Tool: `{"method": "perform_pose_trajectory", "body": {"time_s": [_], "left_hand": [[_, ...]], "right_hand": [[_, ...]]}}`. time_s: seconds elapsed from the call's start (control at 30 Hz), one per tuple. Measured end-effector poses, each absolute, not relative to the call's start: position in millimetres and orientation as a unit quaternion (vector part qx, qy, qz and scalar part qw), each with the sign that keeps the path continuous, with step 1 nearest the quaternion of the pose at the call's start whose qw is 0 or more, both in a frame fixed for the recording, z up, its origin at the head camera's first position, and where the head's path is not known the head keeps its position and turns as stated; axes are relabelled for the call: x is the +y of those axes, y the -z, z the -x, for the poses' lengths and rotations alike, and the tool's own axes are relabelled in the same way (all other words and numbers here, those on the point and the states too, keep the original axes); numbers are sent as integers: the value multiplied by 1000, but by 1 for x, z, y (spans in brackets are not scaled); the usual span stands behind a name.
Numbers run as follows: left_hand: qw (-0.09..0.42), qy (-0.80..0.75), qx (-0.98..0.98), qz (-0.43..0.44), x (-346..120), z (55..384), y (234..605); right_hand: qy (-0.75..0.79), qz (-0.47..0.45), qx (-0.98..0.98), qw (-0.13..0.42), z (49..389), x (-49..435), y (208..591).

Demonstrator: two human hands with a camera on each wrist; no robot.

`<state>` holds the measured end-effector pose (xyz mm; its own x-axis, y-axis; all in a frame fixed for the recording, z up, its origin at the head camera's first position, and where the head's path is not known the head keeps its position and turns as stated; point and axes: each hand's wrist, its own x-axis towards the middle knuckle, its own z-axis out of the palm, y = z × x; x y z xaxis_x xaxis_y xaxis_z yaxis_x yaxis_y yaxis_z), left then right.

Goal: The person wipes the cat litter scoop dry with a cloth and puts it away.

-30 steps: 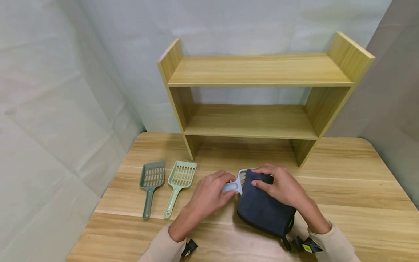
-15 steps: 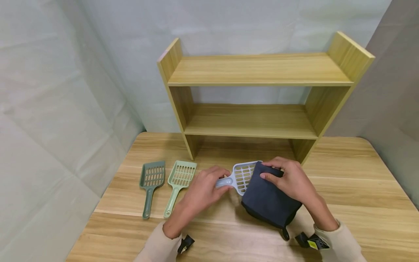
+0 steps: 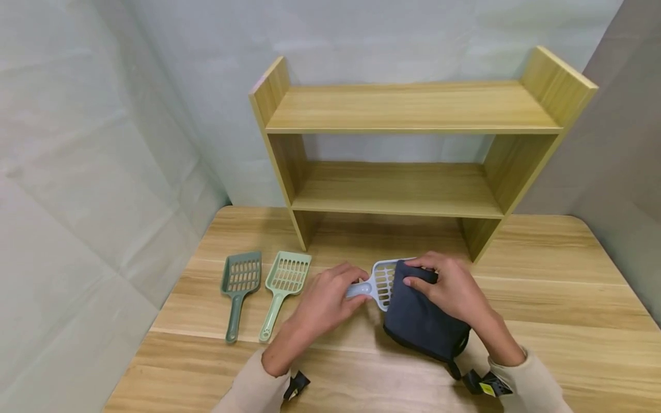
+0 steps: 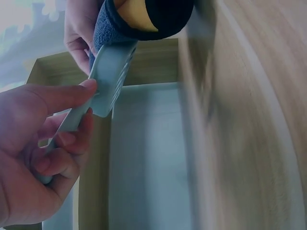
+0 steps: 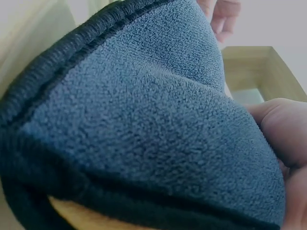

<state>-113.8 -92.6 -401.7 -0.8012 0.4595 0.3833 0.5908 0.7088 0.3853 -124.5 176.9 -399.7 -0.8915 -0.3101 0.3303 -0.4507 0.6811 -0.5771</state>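
A light blue litter scoop with a slotted head is held over the table, its handle between the thumb and curled fingers of my left hand. In the left wrist view the scoop is seen edge-on. My right hand grips a folded dark blue cloth with black edging and a small loop, draped over the far right part of the scoop's head. Part of the slotted head stays visible left of the cloth. A yellowish inner side of the cloth shows in the left wrist view.
To the left, a dark green litter scoop and a pale green litter scoop lie side by side on the wooden table. Behind the hands stands a wooden two-tier shelf, with grey-white sheeting behind it.
The cloth in my right hand shifted right along the scoop's head, baring more slots, then came back slightly left. My left hand moved a little left with the scoop, then slightly back right.
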Motion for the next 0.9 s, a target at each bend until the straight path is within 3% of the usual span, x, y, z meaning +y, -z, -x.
{"method": "perform_pose_trajectory", "body": {"time_s": [0.53, 0.9], "left_hand": [[114, 250, -917, 288, -83, 110, 403], [113, 259, -916, 284, -88, 112, 403]], "right_hand": [[-361, -225, -901, 81, 121, 163, 406], [-330, -218, -913, 95, 122, 165, 405]]}}
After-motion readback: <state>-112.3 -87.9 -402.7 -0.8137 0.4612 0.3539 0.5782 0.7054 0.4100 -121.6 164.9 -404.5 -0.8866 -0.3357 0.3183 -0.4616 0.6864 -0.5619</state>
